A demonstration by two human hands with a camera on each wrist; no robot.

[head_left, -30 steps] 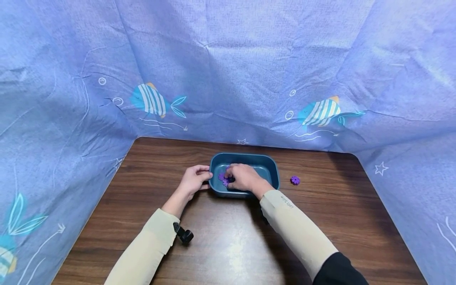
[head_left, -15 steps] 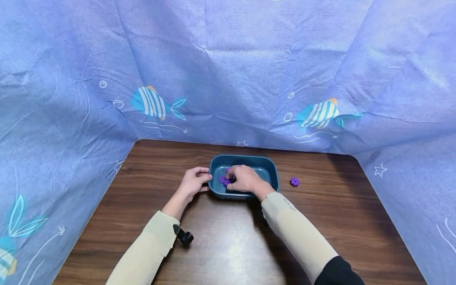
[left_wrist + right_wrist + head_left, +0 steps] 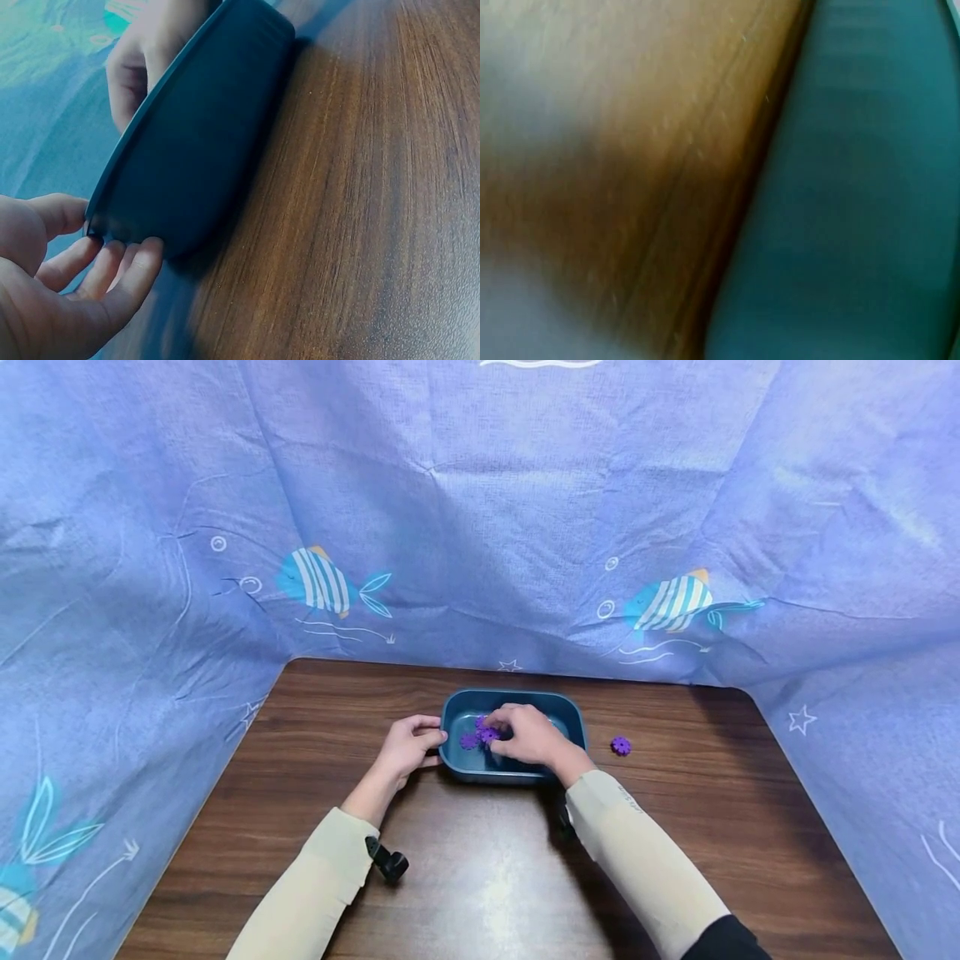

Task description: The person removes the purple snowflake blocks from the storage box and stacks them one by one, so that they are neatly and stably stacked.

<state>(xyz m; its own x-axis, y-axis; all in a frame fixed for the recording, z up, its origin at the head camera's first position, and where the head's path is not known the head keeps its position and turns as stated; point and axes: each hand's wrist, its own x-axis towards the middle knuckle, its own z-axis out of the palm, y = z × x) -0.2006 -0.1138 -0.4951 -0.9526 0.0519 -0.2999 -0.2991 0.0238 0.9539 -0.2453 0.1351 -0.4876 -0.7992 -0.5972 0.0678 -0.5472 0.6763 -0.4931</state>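
Observation:
A dark teal rectangular box (image 3: 564, 703) stands on the table, with small purple flower-shaped pieces (image 3: 468, 741) in its left part. My left hand (image 3: 405, 747) pinches the box's left end; in the left wrist view its thumb is at the rim and the other fingertips touch the outer wall. Reaching over the box's front side, my right hand (image 3: 528, 737) holds one purple flower-shaped piece (image 3: 489, 737) between thumb and fingers. The right wrist view is blurred and shows only the box's outer wall (image 3: 840, 187) and the table, with no hand in it.
One more purple flower-shaped piece (image 3: 621, 746) lies on the brown wooden table (image 3: 690, 810), right of the box. A blue cloth (image 3: 495, 527) with fish prints hangs behind the table and along both sides.
My right hand has drawn back slightly to the right inside the box, and the purple piece at its fingertips moved with it. My left hand has stayed at the box's left end.

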